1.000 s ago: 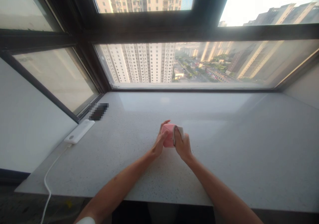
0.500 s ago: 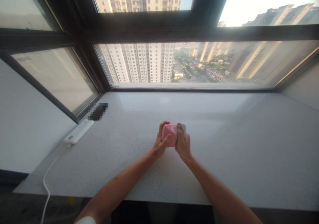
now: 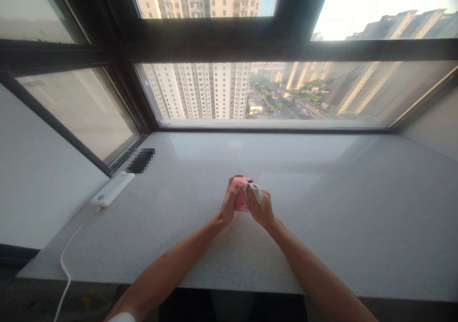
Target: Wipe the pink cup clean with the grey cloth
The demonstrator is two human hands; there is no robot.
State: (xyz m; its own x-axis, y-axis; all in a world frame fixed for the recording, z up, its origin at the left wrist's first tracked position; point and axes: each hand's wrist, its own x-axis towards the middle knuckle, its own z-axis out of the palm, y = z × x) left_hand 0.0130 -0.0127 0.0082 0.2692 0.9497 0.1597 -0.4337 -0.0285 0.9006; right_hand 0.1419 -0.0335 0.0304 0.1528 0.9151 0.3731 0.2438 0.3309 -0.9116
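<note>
Over the middle of the pale speckled counter (image 3: 200, 169), my left hand (image 3: 227, 204) is closed around the left side of a small pink block-shaped object (image 3: 242, 201) with angled faces. What kind of thing it is, I cannot make out. My right hand (image 3: 264, 211) grips a folded light grey cloth (image 3: 255, 193), pressed against the pink object's right side. The thumb lies over the cloth, and the other right fingers are mostly hidden behind it. Whether the pink object touches the counter is unclear.
At the left lies a white power strip (image 3: 113, 188) with a white cable (image 3: 64, 264) running over the front edge. A pixelated dark item (image 3: 140, 161) is beside it. Dark-framed windows (image 3: 250, 50) border the counter at the back and left.
My right hand has shifted slightly and turned, bringing the cloth a little lower over the pink object's right side. My left thumb has moved up and left along the object.
</note>
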